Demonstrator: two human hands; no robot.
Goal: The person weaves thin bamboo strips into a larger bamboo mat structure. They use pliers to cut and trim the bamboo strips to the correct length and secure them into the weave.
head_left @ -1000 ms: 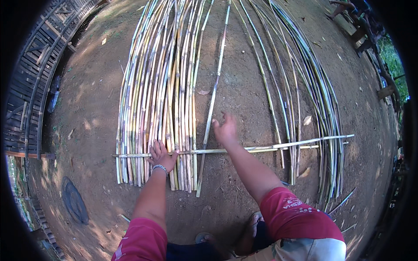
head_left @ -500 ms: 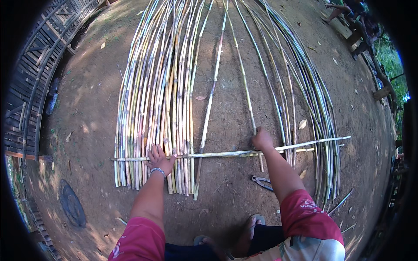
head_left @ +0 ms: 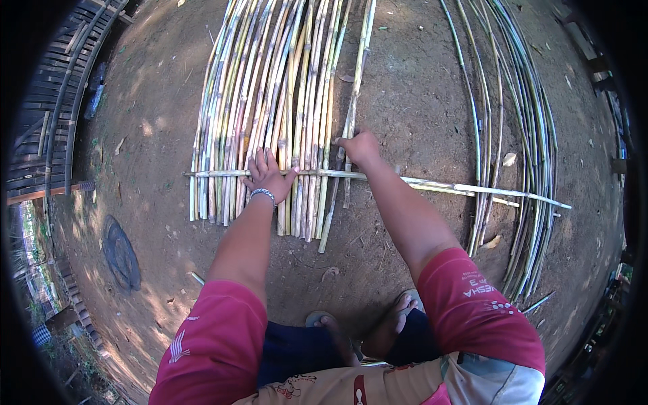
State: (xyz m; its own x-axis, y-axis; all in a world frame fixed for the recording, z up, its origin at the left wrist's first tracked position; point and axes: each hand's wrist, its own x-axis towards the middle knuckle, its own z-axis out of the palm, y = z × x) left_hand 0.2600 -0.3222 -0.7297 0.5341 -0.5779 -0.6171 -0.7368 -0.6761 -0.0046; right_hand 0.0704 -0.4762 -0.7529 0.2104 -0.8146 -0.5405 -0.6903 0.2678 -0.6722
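Many long, jointed cane poles (head_left: 233, 121) lie side by side on the ground to the left. A thin cross stick (head_left: 496, 191) runs sideways over their near ends, reaching to the right. My left hand (head_left: 272, 179) rests flat with fingers spread on the poles and the cross stick. My right hand (head_left: 360, 150) is closed round a single pole (head_left: 360, 81), just right of the row. That pole lies close against another one, and its near end passes by the cross stick. The grip's underside is hidden.
At the right lies a looser bundle of thin, greenish canes (head_left: 536, 128), under the cross stick's far end. A slatted wooden fence (head_left: 57, 101) stands at the left. A dark round object (head_left: 120, 253) lies on the dirt. My sandalled feet (head_left: 403, 305) are close below.
My right hand has moved left with the pole, bringing it beside the row. My left hand stays pressed on the poles. The view has shifted, and pliers seen earlier are out of sight.
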